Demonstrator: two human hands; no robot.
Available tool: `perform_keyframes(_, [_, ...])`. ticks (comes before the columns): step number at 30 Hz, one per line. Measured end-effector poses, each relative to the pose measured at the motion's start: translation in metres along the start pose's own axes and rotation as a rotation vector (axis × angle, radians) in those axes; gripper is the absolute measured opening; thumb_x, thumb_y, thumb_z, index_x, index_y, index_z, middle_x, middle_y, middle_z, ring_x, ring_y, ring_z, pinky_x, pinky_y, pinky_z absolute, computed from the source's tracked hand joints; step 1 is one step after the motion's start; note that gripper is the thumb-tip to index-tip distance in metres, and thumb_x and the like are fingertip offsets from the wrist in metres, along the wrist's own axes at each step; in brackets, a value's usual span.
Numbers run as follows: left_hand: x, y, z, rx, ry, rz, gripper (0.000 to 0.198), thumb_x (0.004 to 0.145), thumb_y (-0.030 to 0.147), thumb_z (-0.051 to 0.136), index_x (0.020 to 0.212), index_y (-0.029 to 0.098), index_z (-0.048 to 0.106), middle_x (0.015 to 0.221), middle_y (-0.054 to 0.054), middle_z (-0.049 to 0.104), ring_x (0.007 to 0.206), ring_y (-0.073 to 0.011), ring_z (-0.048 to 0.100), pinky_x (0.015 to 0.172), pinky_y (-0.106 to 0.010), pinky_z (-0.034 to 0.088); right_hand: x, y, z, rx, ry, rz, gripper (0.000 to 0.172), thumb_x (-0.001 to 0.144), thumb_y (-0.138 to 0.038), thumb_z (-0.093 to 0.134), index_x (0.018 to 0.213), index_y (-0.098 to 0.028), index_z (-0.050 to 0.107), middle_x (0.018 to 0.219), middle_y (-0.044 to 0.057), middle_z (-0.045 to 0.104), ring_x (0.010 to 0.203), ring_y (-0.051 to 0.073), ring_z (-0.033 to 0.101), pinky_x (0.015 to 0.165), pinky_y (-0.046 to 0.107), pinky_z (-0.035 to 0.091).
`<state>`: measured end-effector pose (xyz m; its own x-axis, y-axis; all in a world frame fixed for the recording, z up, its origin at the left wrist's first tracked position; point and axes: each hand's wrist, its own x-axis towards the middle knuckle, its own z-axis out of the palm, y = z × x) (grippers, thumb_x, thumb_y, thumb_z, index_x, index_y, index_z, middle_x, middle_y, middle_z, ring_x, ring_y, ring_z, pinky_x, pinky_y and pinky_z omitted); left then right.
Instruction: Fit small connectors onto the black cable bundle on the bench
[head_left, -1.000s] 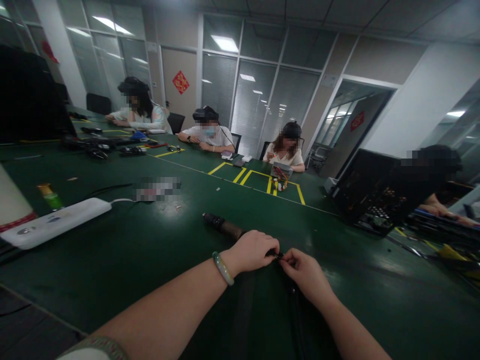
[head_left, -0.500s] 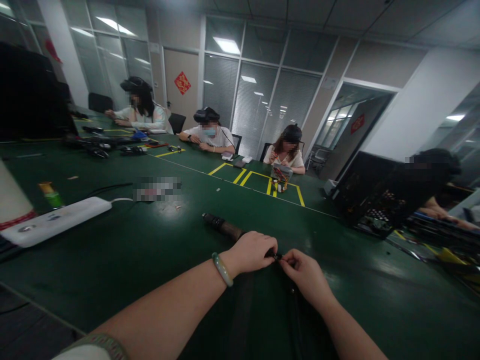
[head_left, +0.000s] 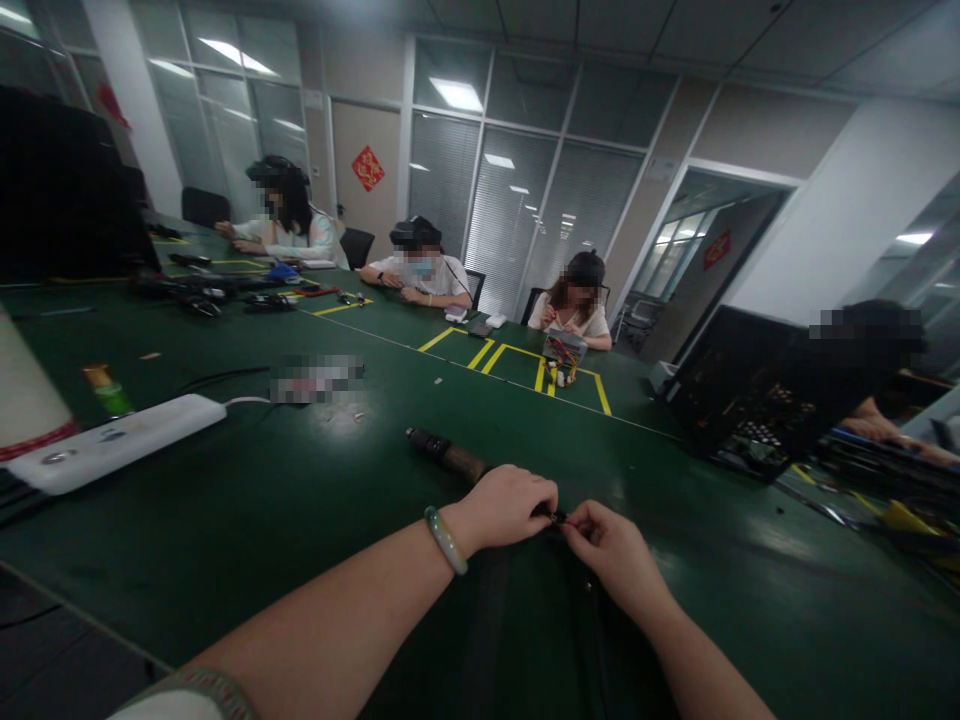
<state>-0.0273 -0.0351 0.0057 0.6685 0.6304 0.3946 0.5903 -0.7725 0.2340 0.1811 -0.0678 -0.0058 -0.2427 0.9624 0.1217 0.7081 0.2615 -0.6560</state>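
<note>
My left hand (head_left: 504, 505) is closed around the near end of a dark cylindrical tool (head_left: 447, 454) that lies on the green table (head_left: 300, 500) and points away to the left. A pale green bracelet (head_left: 446, 539) sits on that wrist. My right hand (head_left: 611, 555) pinches a small dark part right at the tool's tip, where the fingertips of both hands meet. A dark strap or cable runs from there toward me between my forearms.
A white power strip (head_left: 112, 445) and a small green-and-yellow bottle (head_left: 107, 390) lie at the left. An open black computer case (head_left: 750, 395) stands at the right. Three people sit across the table; another person works at the right. Yellow tape (head_left: 540, 365) marks the table.
Both hands stay joined at the tool's tip with almost no movement. The view has shifted very slightly.
</note>
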Motion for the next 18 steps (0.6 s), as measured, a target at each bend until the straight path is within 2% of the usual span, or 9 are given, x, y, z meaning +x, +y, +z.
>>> perform_keyframes(14, [-0.001,-0.001,0.000,-0.035,0.020,0.010,0.012,0.082,0.029,0.061,0.091,0.021,0.060,0.092,-0.001,0.066,0.086,-0.0191,0.061,0.081,-0.031,0.043,0.002,0.009,0.003,0.011,-0.042,0.042,0.015,0.085,-0.035,0.057,0.084,-0.021,0.064,0.076,-0.001,0.068,0.066,0.016,0.062,0.055,0.022,0.041])
perform_keyframes(18, [0.000,0.001,-0.001,-0.030,0.020,0.004,0.011,0.082,0.028,0.062,0.091,0.021,0.060,0.092,-0.001,0.066,0.087,-0.0187,0.061,0.081,-0.031,0.043,0.002,0.007,0.003,-0.025,-0.016,0.044,0.014,0.085,-0.034,0.057,0.084,-0.022,0.064,0.075,-0.002,0.068,0.065,0.016,0.062,0.054,0.022,0.040])
